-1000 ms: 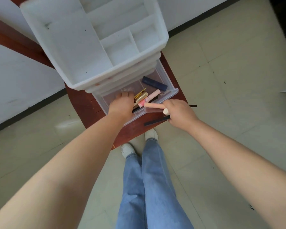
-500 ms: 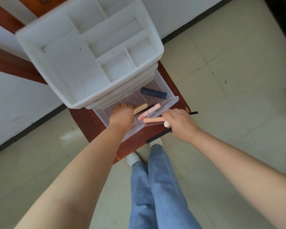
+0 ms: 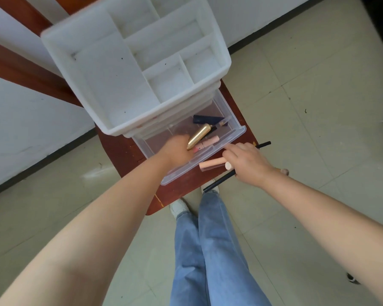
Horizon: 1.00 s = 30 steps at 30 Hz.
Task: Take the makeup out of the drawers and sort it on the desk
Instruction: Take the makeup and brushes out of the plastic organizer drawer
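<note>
Left hand (image 3: 177, 149) grips gold tube (image 3: 200, 136) — over open drawer (image 3: 234, 134).

Reddish-brown wooden desk (image 3: 119, 149) carrying white drawer organizer (image 3: 111, 85) (bottom clear drawer (image 3: 208, 160) pulled open over front edge).

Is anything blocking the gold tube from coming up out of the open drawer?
Nothing visible does. The left hand grips the gold tube, tilted up inside the clear drawer; the space above it is open, and the white organizer overhangs only the drawer's back.

No text, label or number can be read anywhere.
</note>
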Tool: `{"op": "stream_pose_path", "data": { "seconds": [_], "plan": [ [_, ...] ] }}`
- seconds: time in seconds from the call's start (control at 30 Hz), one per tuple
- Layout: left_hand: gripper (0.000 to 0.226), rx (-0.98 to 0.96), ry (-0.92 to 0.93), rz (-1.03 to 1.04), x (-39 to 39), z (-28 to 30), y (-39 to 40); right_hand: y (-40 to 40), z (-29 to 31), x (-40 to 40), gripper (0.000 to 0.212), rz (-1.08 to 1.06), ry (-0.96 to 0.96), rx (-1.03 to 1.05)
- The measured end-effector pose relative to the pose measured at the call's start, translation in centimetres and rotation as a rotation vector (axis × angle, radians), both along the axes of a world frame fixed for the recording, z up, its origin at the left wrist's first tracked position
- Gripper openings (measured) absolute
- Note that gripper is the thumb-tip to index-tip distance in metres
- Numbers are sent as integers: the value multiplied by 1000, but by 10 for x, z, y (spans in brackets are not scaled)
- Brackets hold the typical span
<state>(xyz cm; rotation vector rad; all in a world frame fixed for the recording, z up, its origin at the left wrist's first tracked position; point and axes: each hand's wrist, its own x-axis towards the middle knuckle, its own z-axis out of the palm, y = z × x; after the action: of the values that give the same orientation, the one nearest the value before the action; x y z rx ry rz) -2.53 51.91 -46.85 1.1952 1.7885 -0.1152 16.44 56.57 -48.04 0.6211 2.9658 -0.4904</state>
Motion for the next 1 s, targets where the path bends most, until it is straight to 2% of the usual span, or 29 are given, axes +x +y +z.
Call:
{"op": "stream_pose_path", "data": {
  "seconds": [0.17, 0.53, 0.67, 0.83, 1.0],
  "plan": [
    [33, 35, 9, 30, 11, -7, 8, 8, -2, 2, 41, 84, -19, 31],
    [28, -123, -14, -185, 0, 2, 18, 11, -2, 1, 40, 88, -1, 54],
    [31, 10, 84, -91, 2, 4, 12, 10, -1, 3, 39, 72, 1, 56],
    [32, 322, 310, -213, 14, 9, 32, 10, -2, 5, 40, 54, 24, 49],
    [34, 306, 372, -325, 24, 1, 48, 6, -1, 6, 43, 57, 27, 41]
  ]
}}
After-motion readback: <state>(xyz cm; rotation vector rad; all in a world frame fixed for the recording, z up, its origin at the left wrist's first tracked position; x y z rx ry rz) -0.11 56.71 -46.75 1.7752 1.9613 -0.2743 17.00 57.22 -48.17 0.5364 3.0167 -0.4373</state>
